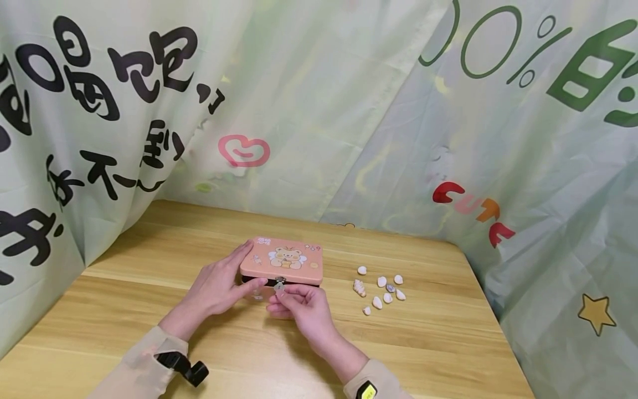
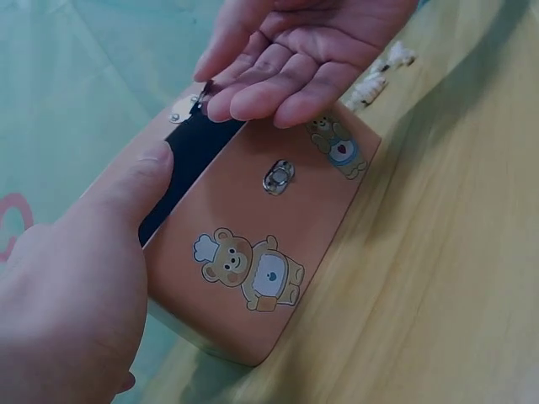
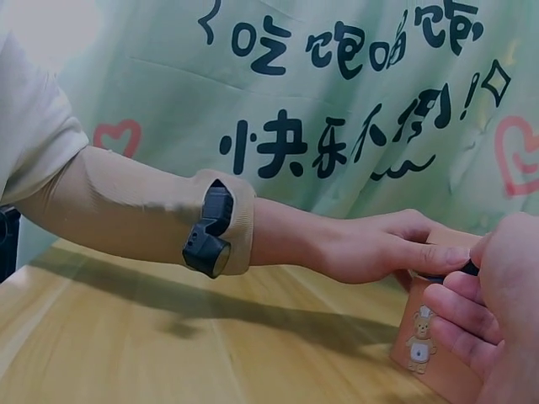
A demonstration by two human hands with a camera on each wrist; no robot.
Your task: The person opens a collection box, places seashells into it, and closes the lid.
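Observation:
A pink tin box (image 1: 286, 259) with a bear printed on its lid sits on the wooden table. Its lid is slightly raised, and a dark gap (image 2: 198, 151) runs along the front. My left hand (image 1: 216, 285) grips the box's left side, its thumb at the lid's front edge. With thumb and index finger, my right hand (image 1: 309, 313) pinches the metal clasp (image 1: 279, 286) hanging from the lid. Below the gap, the front wall bears a small metal catch (image 2: 278, 177) and more printed bears.
Right of the box lie several small white shells (image 1: 377, 302), a ridged spiral shell (image 1: 359, 288) and a bluish one (image 1: 390, 288) on the wooden table (image 1: 423, 343). Printed curtains (image 1: 309, 111) hang behind the table and along its sides.

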